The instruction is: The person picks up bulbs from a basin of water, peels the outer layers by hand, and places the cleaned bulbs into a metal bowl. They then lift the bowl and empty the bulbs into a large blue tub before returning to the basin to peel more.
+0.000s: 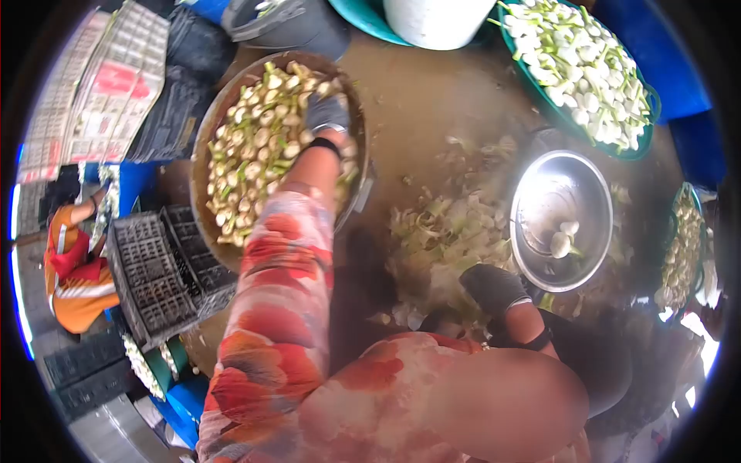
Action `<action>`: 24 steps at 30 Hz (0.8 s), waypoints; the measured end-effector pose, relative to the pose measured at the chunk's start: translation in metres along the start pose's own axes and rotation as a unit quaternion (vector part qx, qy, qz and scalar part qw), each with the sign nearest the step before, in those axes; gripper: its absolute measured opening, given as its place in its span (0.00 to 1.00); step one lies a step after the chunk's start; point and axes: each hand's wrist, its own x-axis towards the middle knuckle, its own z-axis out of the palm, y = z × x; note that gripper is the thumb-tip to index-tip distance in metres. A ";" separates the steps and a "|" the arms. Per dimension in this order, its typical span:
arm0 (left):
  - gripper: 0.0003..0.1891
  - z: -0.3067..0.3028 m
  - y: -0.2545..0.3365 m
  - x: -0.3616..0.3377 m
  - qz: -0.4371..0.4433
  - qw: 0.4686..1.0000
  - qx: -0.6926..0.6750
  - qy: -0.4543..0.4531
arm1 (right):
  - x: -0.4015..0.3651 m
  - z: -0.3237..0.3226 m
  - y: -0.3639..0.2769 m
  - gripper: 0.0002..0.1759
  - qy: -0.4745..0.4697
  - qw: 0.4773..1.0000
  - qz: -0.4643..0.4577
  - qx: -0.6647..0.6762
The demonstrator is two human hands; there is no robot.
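My left hand (326, 116), in a dark grey glove, reaches into a round brown-rimmed tub (202, 127) full of unpeeled onion- or garlic-like bulbs (262, 143) with green stems. Its fingers are among the bulbs and partly hidden, so their grip does not show. My right hand (495, 289), also gloved, is low at the near left of a shiny metal bowl (532, 201). The fingers there look curled together; what they hold, if anything, is hidden. Inside the bowl lie a few peeled white bulbs (563, 241).
Peelings (444, 235) cover the wet floor between tub and bowl. A green basket (644, 139) of peeled bulbs stands far right, a white bucket (438, 19) at the top. Black crates (158, 270) stand left, with another person (77, 262) in orange beyond.
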 end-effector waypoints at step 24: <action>0.30 -0.051 -0.062 -0.068 -0.238 0.736 -0.633 -0.014 | 0.008 -0.026 -0.041 0.23 0.045 0.980 0.163 0.106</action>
